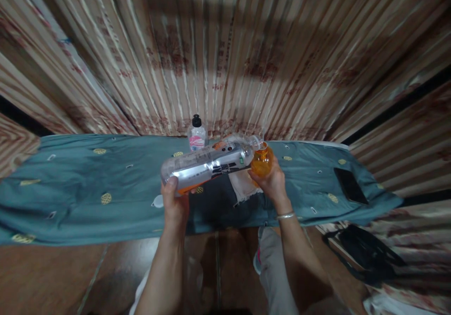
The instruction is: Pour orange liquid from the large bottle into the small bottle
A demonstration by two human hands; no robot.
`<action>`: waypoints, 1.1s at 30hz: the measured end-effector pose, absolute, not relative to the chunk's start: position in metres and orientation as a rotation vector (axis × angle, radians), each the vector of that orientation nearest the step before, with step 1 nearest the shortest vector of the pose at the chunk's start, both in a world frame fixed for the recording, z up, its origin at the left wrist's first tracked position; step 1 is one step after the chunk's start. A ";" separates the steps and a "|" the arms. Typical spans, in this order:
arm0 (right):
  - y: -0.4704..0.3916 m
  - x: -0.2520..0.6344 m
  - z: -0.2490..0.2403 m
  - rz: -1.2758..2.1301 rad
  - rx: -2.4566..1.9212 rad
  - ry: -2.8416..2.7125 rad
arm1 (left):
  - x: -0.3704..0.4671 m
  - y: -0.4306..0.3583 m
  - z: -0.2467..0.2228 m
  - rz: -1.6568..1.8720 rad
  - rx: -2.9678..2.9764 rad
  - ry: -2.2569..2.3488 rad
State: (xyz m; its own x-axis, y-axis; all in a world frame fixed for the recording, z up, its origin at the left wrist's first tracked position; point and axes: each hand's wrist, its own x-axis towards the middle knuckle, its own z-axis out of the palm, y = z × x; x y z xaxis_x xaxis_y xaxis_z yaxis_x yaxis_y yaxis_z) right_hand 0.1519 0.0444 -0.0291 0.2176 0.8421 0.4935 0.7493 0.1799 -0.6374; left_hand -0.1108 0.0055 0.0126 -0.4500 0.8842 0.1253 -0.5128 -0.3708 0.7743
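My left hand (pixel 176 207) grips the base end of a large clear plastic bottle (pixel 207 164) with a silver and orange label. The bottle lies nearly level, its neck pointing right and slightly up in view. Its mouth is at the opening of a small amber container (pixel 261 162), which my right hand (pixel 271 181) holds from below and the right. Whether liquid passes between them cannot be made out. Behind the large bottle stands a clear bottle (pixel 197 138) with a black cap and pink label. Under the amber container, a pale cloth (pixel 243 185) lies on the table.
A green patterned cloth covers the long table (pixel 130 174). A white round lid (pixel 158 201) lies near my left hand. On the right rests a black phone (pixel 350 185). A dark bag (pixel 366 249) sits below the table's right end, and curtains (pixel 225 61) hang behind.
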 end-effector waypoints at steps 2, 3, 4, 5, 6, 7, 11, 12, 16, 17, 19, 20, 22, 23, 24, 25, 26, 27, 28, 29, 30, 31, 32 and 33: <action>0.045 0.152 -0.029 0.144 -1.589 -1.543 | -0.111 0.007 0.012 1.937 0.665 0.837; 0.045 0.152 -0.028 0.149 -1.592 -1.543 | -0.111 0.007 0.011 1.938 0.666 0.835; 0.045 0.152 -0.028 0.148 -1.594 -1.542 | -0.111 0.008 0.011 1.939 0.671 0.834; 0.045 0.152 -0.028 0.144 -1.596 -1.539 | -0.111 0.009 0.012 1.941 0.674 0.837; 0.045 0.152 -0.028 0.140 -1.598 -1.540 | -0.111 0.009 0.012 1.944 0.674 0.843; 0.045 0.152 -0.027 0.137 -1.600 -1.546 | -0.111 0.009 0.012 1.949 0.668 0.852; 0.043 0.151 -0.025 0.136 -1.585 -1.584 | -0.111 0.009 0.014 1.963 0.645 0.886; 0.043 0.151 -0.024 0.139 -1.578 -1.590 | -0.111 0.009 0.015 1.964 0.646 0.888; 0.039 0.152 -0.023 0.148 -1.564 -1.586 | -0.111 0.009 0.016 1.967 0.648 0.894; 0.039 0.153 -0.023 0.157 -1.561 -1.583 | -0.111 0.009 0.016 1.968 0.644 0.899; 0.038 0.153 -0.022 0.187 -1.551 -1.582 | -0.111 0.010 0.016 1.970 0.636 0.906; 0.038 0.153 -0.021 0.201 -1.544 -1.583 | -0.111 0.010 0.016 1.970 0.631 0.905; 0.038 0.152 -0.020 0.208 -1.524 -1.583 | -0.111 0.010 0.016 1.972 0.619 0.896; 0.038 0.152 -0.020 0.206 -1.515 -1.582 | -0.111 0.010 0.016 1.973 0.614 0.890; 0.038 0.151 -0.019 0.200 -1.509 -1.576 | -0.111 0.010 0.016 1.976 0.607 0.886; 0.038 0.150 -0.019 0.197 -1.507 -1.570 | -0.111 0.010 0.017 1.981 0.603 0.882; 0.038 0.150 -0.019 0.202 -1.508 -1.567 | -0.110 0.010 0.017 1.986 0.604 0.879; 0.039 0.150 -0.019 0.210 -1.513 -1.563 | -0.110 0.010 0.018 1.987 0.611 0.876; 0.039 0.149 -0.019 0.219 -1.521 -1.558 | -0.110 0.010 0.018 1.986 0.620 0.874; 0.040 0.149 -0.019 0.229 -1.528 -1.555 | -0.110 0.011 0.019 1.982 0.630 0.875; 0.040 0.149 -0.019 0.239 -1.537 -1.553 | -0.110 0.011 0.019 1.976 0.638 0.878; 0.041 0.149 -0.020 0.248 -1.545 -1.553 | -0.110 0.011 0.019 1.969 0.644 0.883; 0.042 0.150 -0.020 0.250 -1.551 -1.555 | -0.110 0.010 0.019 1.964 0.647 0.885; 0.043 0.150 -0.021 0.247 -1.552 -1.559 | -0.110 0.010 0.018 1.964 0.648 0.886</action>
